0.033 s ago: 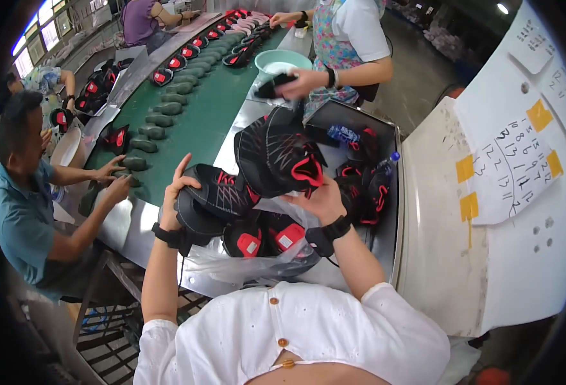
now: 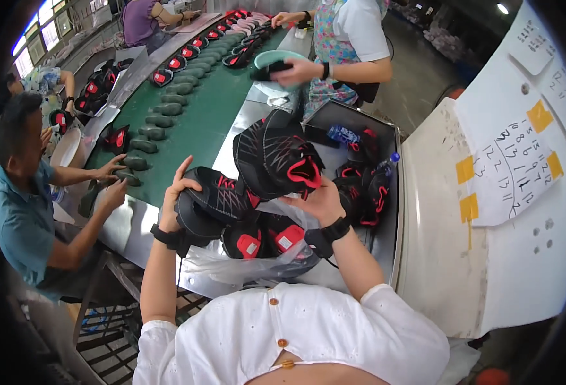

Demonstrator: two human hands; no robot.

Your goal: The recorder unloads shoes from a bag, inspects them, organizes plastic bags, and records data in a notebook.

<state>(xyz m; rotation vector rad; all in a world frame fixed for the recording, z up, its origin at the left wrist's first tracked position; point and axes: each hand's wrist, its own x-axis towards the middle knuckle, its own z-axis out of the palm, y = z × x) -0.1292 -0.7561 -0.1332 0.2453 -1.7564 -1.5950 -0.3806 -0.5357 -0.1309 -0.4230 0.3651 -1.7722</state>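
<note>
My left hand [image 2: 179,192] is closed around a black shoe upper [image 2: 222,192] with red lacing and grey zigzag stitching; another black piece lies directly under it. My right hand [image 2: 321,200] grips a second black shoe upper [image 2: 270,154], or a few nested together, with a red-lined opening turned toward me. The two held pieces meet in front of my chest. Below them, more black uppers with red insides [image 2: 283,239] and white labels rest in a clear plastic bag [image 2: 222,264]. My fingers are partly hidden behind the uppers.
To the right, an open metal box [image 2: 395,192] contains more uppers and a bottle. A green conveyor [image 2: 129,115] carries rows of dark shoe lasts and uppers. One co-worker [image 2: 29,205] handles lasts at left; another [image 2: 353,58] stands ahead beside a pale green basin [image 2: 299,58].
The co-worker ahead has moved a dark piece up and slightly left, in front of the basin. My hands and the uppers in them have barely shifted.
</note>
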